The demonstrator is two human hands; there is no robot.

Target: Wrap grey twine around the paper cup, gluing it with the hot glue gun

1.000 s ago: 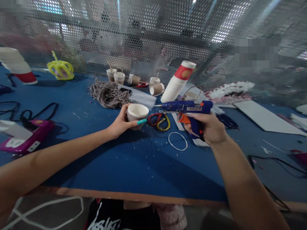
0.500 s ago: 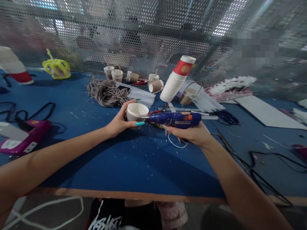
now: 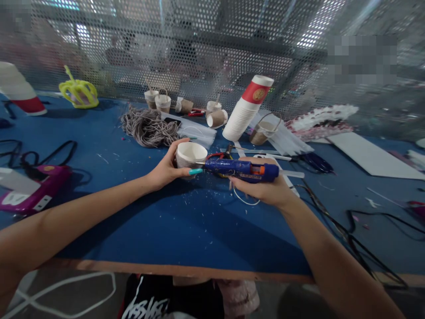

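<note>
A white paper cup [image 3: 191,153], its side wrapped in a pale grey layer, is held near the middle of the blue table [image 3: 139,235]. My left hand [image 3: 168,168] wraps round its left side, thumb across the front. In my right hand [image 3: 265,188] is a blue glue gun [image 3: 232,167] with an orange part, pointing left. Its metal nozzle meets the cup's right side near the rim. Behind the cup lies a bundle of grey yarn [image 3: 149,126]. Red-handled pliers [image 3: 217,156] lie partly hidden behind the glue gun.
A leaning stack of paper cups [image 3: 244,110] stands behind, near small wrapped cups [image 3: 162,103]. A yellow basket [image 3: 79,94] and a magenta device [image 3: 40,190] are at left. White board [image 3: 375,155] and black cables [image 3: 355,243] lie right. Perforated metal [image 3: 206,48] rises at the back.
The glue gun has rolled slightly in my right hand, showing more of its orange part and my fingers above it. The nozzle stays by the cup; my left hand keeps its hold.
</note>
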